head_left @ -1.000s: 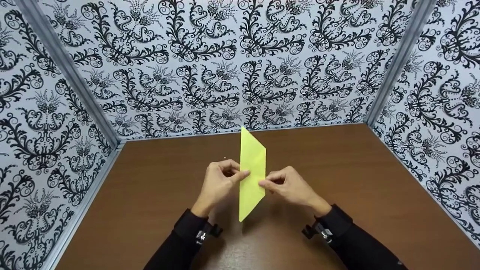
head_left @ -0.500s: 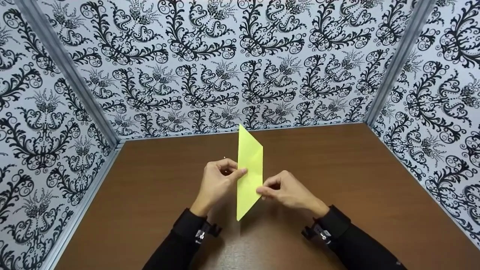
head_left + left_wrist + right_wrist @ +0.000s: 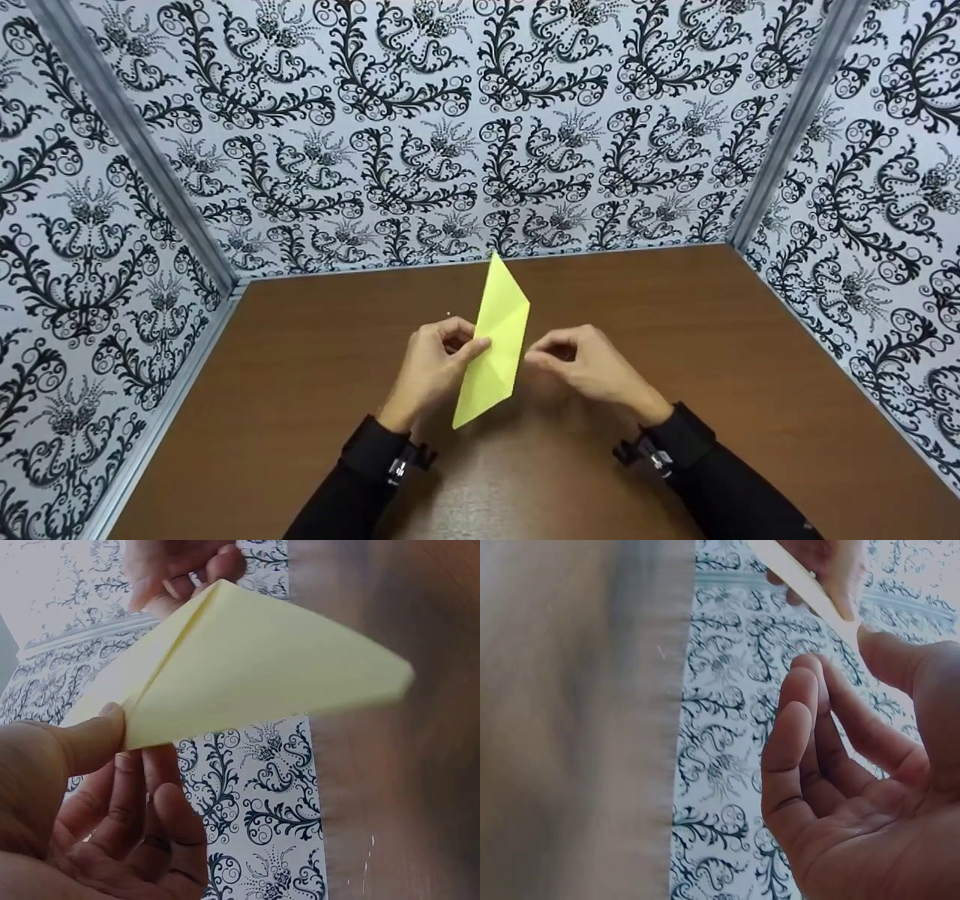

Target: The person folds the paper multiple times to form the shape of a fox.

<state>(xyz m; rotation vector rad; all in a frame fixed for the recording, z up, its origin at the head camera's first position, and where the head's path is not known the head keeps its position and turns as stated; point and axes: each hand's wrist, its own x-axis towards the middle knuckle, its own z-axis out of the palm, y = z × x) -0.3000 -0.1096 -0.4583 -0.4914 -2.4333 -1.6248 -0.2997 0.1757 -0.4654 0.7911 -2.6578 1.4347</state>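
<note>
Above the wooden tabletop (image 3: 315,337), a folded yellow paper sheet (image 3: 501,330) is held tilted, pinched by the left hand (image 3: 435,352); the right hand (image 3: 592,367), loosely curled beside it, grips nothing, thumb contact being uncertain. Repositioning the sheet is probably in hand; the next move likely calls for a right-hand pinch. The left wrist view shows a layer's edge (image 3: 169,649) that the head view lacks.

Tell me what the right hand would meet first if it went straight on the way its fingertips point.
Most likely the yellow paper: in the head view, the right hand points toward the paper's nearer edge. The gap looks slight, though depth is hard to judge.
</note>
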